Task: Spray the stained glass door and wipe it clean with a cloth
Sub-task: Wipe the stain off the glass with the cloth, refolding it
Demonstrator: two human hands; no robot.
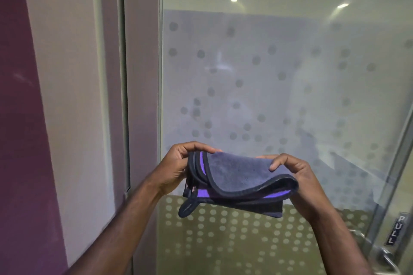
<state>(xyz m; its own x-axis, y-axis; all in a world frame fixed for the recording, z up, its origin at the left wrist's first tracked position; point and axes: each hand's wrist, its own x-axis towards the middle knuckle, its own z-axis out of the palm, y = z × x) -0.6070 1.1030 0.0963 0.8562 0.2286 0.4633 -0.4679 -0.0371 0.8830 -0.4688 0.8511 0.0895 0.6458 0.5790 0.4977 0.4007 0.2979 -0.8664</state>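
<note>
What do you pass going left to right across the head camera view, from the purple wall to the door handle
Purple wall → pale wall panel → door frame post → left hand → cloth → right hand → PULL sign, with the door handle just below it.

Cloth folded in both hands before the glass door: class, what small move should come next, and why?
Probably lift the cloth and press it flat against the glass door. Both the left hand and the right hand grip it, folded into a pad, just short of the hazy dotted pane. No spray bottle is in view, so wiping looks like the step at hand.
</note>
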